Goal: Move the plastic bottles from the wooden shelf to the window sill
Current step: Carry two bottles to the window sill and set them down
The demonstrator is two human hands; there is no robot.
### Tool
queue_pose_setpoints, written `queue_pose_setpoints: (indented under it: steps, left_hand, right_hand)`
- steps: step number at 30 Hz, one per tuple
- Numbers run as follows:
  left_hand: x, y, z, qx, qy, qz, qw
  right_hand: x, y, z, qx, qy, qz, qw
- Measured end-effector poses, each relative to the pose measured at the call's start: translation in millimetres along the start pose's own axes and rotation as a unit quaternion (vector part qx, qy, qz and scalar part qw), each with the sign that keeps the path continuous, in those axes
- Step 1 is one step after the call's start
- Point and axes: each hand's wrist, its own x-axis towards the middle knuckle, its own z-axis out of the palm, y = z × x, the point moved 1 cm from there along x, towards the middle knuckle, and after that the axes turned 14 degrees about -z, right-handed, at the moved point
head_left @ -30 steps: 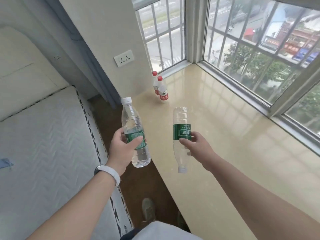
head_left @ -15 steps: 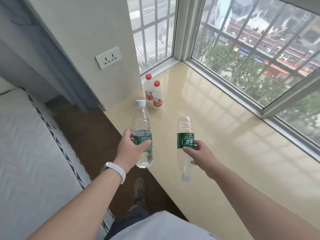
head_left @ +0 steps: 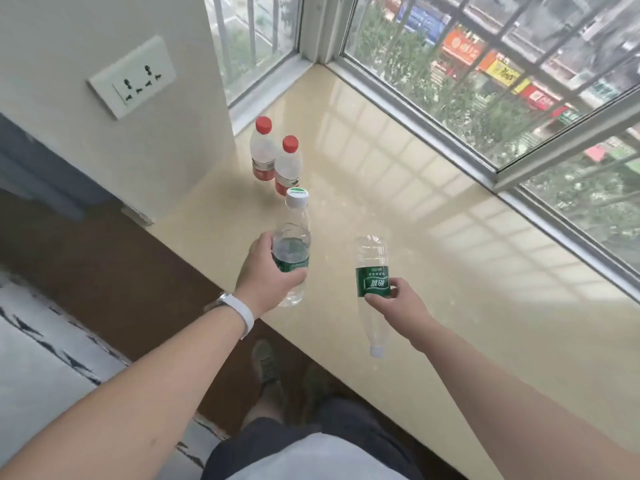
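The left hand [head_left: 266, 275], a white band on its wrist, has its fingers wrapped around a clear plastic bottle with a green label and white cap [head_left: 292, 251], held upright over the near edge of the glossy beige stone window sill [head_left: 398, 188]. The right hand [head_left: 394, 301] pinches a second clear green-labelled bottle [head_left: 372, 278] at its label, cap pointing down, above the sill. Two red-capped, red-labelled clear bottles [head_left: 277, 157] stand touching on the sill, beyond the upright bottle, near the wall.
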Motion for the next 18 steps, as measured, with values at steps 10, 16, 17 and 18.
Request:
queue_pose_setpoints:
  steps: [10, 16, 17, 18]
  left_hand:
    - [72, -9, 57, 0.046, -0.018, -0.039, 0.998]
    - [105, -2, 87, 0.065, -0.025, -0.018, 0.997]
    - [110, 0, 91, 0.067, -0.026, -0.017, 0.997]
    - [114, 2, 95, 0.070, -0.026, -0.017, 0.997]
  right_hand:
    - [76, 30, 23, -0.002, -0.001, 0.024, 1.000]
    - [118, 44, 29, 0.005, 0.013, 0.015, 1.000]
    - [124, 46, 29, 0.003, 0.013, 0.013, 1.000]
    - [128, 47, 29, 0.000, 0.015, 0.010, 1.000]
